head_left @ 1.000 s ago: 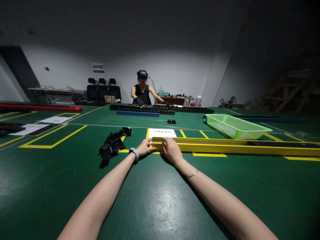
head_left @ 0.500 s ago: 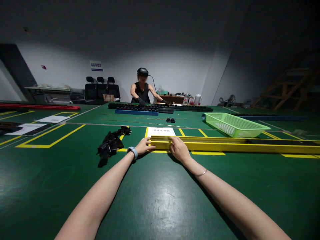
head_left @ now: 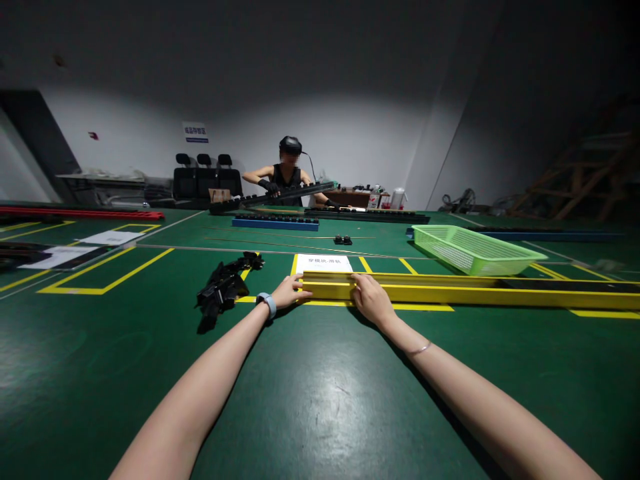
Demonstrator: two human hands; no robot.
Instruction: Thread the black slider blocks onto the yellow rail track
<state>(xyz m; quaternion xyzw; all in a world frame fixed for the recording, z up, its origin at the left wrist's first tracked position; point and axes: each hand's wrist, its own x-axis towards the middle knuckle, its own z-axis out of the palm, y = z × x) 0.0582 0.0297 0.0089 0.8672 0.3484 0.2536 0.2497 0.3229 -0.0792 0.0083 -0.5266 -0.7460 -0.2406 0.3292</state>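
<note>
A long yellow channel rail [head_left: 460, 294] lies across the green table, its left end in front of me. At that end, my left hand [head_left: 288, 292] grips the rail, thumb and fingers pressed to its tip. My right hand [head_left: 373, 299] is closed over the near wall a little further right; its fingertips reach into the channel, and whether they hold a small part inside is hidden. A dark strip [head_left: 550, 283] shows in the channel toward the right. Left of my left hand sits a heap of black plastic parts [head_left: 223, 288]. A white printed sheet [head_left: 323, 263] lies behind the rail.
Behind the rail stands a light green basket [head_left: 480, 252]. Thin rods [head_left: 280, 243] and two small black pieces [head_left: 343, 240] lie mid-table. Across the table a person [head_left: 289, 175] in black gloves holds a long black rail [head_left: 270, 197] above a blue rail [head_left: 275, 224].
My right hand has slid right along the yellow rail, while my left hand stays at its end. Across the table, the person has lifted a black rail to a tilt.
</note>
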